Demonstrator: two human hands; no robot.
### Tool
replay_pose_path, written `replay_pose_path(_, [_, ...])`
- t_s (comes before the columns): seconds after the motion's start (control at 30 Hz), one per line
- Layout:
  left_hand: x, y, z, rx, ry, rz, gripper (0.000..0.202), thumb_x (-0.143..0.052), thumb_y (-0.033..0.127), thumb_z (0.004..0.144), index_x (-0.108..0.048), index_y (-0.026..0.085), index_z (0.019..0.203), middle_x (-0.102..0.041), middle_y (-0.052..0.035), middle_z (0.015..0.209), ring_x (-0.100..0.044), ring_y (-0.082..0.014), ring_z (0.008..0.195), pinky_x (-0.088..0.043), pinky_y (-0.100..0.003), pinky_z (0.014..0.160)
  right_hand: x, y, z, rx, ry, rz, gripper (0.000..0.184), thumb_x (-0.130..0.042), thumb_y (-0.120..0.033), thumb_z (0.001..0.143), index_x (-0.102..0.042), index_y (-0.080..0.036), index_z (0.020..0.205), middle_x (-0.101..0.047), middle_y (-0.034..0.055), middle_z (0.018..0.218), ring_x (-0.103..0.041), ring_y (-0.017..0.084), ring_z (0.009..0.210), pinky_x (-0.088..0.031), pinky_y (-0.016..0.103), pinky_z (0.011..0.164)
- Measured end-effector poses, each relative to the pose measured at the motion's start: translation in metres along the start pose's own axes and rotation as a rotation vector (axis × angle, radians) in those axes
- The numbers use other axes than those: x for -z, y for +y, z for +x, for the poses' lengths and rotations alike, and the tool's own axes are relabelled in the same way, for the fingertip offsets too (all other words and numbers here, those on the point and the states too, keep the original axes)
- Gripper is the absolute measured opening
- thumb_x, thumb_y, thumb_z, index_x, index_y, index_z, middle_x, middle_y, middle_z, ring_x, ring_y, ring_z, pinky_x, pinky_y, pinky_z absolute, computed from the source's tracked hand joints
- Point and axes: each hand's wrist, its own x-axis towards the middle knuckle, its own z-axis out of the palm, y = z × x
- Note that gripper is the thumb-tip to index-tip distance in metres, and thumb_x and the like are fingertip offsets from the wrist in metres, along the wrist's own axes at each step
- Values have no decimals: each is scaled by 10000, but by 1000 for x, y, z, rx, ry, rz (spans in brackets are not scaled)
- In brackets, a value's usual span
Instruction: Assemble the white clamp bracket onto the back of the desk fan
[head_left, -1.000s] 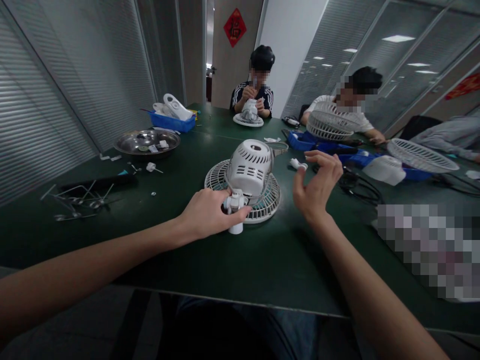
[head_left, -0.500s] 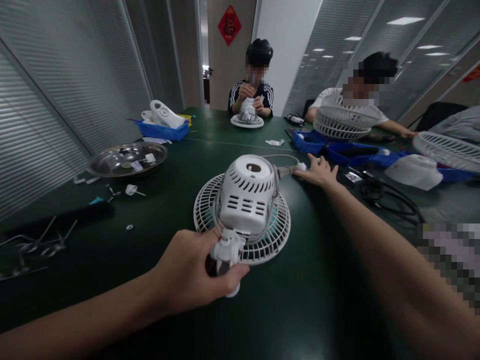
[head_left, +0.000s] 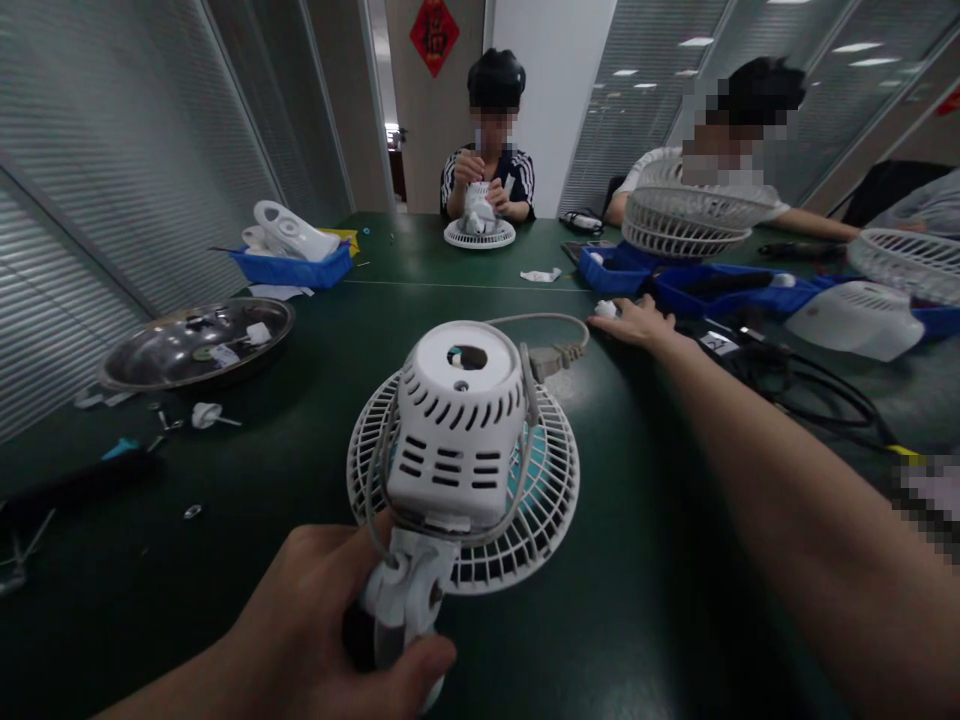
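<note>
A white fan [head_left: 461, 420] lies face down on its round grille, its vented motor housing upward and a grey cord wound around it. My left hand [head_left: 330, 610] is closed around the white bracket [head_left: 414, 585] at the fan's near end. Beyond the fan, my right hand [head_left: 636, 322] reaches to the table with its fingertips on a small white plastic part [head_left: 606, 310], whose exact kind I cannot make out. The cord's grey plug [head_left: 556, 360] sticks out at the housing's right side. An opening in the housing top shows a bit of the inside.
A steel bowl [head_left: 120, 372] with small parts stands left; behind it is a blue tray [head_left: 296, 268] with white pieces. Blue bins [head_left: 705, 290], fan grilles [head_left: 686, 222] and black cables [head_left: 810, 385] lie right. Two people sit opposite, one handling another fan [head_left: 478, 215].
The fan and my left hand now appear nearer and lower left. My right hand's fingers have drawn in at the small white part, and the plug no longer lies beside it.
</note>
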Motion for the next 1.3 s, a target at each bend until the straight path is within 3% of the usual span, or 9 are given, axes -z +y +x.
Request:
replay_pose_path(0.07, [0,0,-1,13,0,38,370,-535,576,736,-618,216,750,-658,-12,614,-610,-148,506,-483,-207,431,1,4,5,-26,-50,-12,792,-407,-713,768,-501,-142,1309,-326,232,1415,-410,425,1232,-277,562,1007])
replay_pose_path(0.2, [3,3,1,34,-5,28,306,-559,508,728,-621,215,795,-661,-3,602,-611,-150,494,-478,-207,425,3,8,4,28,21,-73,735,-412,-671,788,-588,-92,1205,-406,229,1336,-452,414,1174,-372,503,947])
replay_pose_path(0.37, [10,10,8,74,-147,-92,206,-585,419,714,-600,220,767,-606,41,516,-521,-111,367,-416,-195,360,1,11,-3,114,85,-127,674,-374,-602,842,-660,-37,1073,-505,251,1210,-494,381,1111,-422,453,890])
replay_pose_path(0.57, [13,11,10,113,-179,-145,210,-602,412,688,-591,222,776,-627,36,540,-534,-114,378,-424,-191,367,8,13,-5,191,121,-125,573,-415,-569,834,-702,-82,929,-590,214,1064,-578,335,988,-468,394,786])
replay_pose_path(0.73, [12,9,11,84,-203,-212,222,-610,371,691,-614,238,868,-632,51,548,-539,-112,387,-428,-187,383,15,13,-12,293,152,-114,511,-392,-570,847,-678,-156,935,-637,135,979,-594,291,921,-460,364,743])
replay_pose_path(0.87, [12,10,12,102,-210,-237,280,-615,365,682,-609,244,934,-632,58,565,-536,-108,391,-423,-183,381,12,20,-14,282,285,-144,536,-371,-571,859,-658,-138,992,-597,168,1093,-532,329,1017,-428,408,797])
replay_pose_path(1.0, [12,12,10,112,-218,-231,223,-596,362,703,-593,227,880,-626,50,568,-533,-103,400,-417,-178,392,9,28,-13,285,160,-118,461,-431,-512,855,-636,-134,1022,-603,161,1056,-572,286,925,-432,372,756])
replay_pose_path(1.17, [20,-7,17,4,-241,-216,212,-576,396,708,-583,199,784,-613,30,579,-519,-109,448,-405,-198,440,18,20,-28,381,113,-111,311,-481,-437,850,-608,-177,964,-621,106,981,-603,251,859,-426,324,687])
replay_pose_path(1.3, [38,-34,33,-52,-217,-265,216,-515,382,784,-598,183,792,-624,8,688,-557,-129,598,-446,-230,597,30,5,-67,474,92,-105,260,-491,-438,853,-580,-203,921,-615,86,965,-609,237,847,-422,311,662])
